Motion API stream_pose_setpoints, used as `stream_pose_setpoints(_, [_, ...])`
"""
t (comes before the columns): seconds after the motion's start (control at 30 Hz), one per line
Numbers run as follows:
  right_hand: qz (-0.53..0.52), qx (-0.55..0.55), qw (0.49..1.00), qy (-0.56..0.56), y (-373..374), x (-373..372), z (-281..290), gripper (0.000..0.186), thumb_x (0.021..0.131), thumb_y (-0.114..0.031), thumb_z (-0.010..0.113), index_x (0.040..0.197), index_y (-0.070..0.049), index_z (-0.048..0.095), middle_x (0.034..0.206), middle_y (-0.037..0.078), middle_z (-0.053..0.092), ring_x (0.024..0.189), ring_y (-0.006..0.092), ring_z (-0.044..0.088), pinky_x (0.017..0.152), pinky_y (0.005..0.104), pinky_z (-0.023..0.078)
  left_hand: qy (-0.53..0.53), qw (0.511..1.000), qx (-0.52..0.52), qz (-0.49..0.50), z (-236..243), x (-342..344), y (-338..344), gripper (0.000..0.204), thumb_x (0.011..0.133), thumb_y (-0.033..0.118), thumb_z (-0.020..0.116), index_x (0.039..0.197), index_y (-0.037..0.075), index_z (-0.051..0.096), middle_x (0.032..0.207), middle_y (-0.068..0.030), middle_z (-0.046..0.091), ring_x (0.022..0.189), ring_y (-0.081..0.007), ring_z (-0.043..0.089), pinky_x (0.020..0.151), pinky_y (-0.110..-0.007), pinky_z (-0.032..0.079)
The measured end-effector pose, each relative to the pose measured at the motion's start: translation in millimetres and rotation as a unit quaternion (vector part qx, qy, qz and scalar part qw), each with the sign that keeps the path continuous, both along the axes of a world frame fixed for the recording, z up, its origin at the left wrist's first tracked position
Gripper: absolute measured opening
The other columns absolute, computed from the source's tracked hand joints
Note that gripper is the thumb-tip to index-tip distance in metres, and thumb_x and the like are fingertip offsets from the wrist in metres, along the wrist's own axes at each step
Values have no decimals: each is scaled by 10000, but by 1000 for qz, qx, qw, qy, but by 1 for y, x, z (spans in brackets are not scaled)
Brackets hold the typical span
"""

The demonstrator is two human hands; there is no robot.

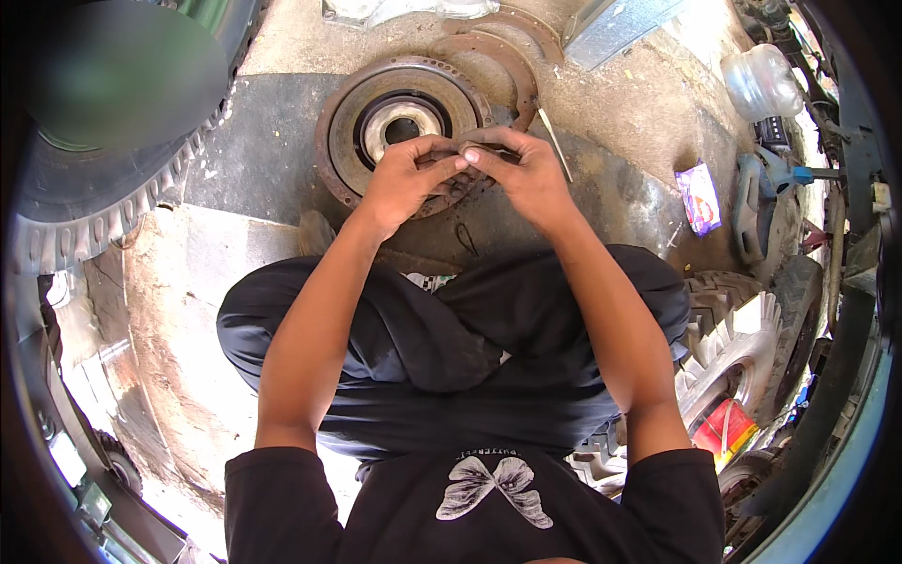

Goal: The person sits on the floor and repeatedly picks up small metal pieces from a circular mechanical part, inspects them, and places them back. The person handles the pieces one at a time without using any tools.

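My left hand (411, 180) and my right hand (528, 177) meet fingertip to fingertip in front of me. Thumbs and fingers of both are pinched together around something small and dark that I cannot make out. Below them on the ground lies a large round rusty metal part (340, 155), with holes along its rim and a shiny hub around a dark centre hole. My hands cover its right lower edge. Just beyond it are rusty curved metal rings (512, 68). A thin pale rod (554, 143) lies right of my right hand. A small dark loop (466, 239) rests nearer my crossed legs.
A large tyre (99, 193) stands at the left. At the right are a clear plastic jug (762, 83), a purple packet (698, 198), more tyres (742, 352) and a red container (723, 428). A metal channel piece (615, 30) sits at the far side.
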State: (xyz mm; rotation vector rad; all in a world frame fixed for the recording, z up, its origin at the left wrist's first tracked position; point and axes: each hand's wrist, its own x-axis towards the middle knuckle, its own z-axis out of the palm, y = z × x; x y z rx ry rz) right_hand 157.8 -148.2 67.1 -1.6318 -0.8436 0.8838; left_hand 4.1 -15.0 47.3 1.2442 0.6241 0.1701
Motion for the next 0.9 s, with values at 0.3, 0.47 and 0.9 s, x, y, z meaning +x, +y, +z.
stream_pose_setpoints(0.3, [-61,-26,992,-110,0,-10,-12,331,875,-234,836,1146,-68,742,1026,161,781,938,306,763,859,380,573,17,991,-132,12,1,0,13,325,998,239,731,1209,-3,683,1042,-54,723,926,-140,704,786,-309,591])
stream_pose_setpoints(0.47, [-21,-10,983,-183,-4,-17,-4,328,819,-179,885,1043,-55,680,984,174,720,918,344,725,784,419,561,51,986,-159,-30,6,-7,22,262,1011,207,698,1215,49,650,1055,-44,733,923,-143,722,756,-334,613])
stream_pose_setpoints(0.9, [11,125,939,-321,-2,-20,-7,274,801,-83,838,1041,-68,707,998,154,721,905,371,703,784,446,564,44,984,-167,-36,-2,-9,25,357,1007,193,674,1310,19,598,1084,-87,723,933,-166,724,789,-333,624])
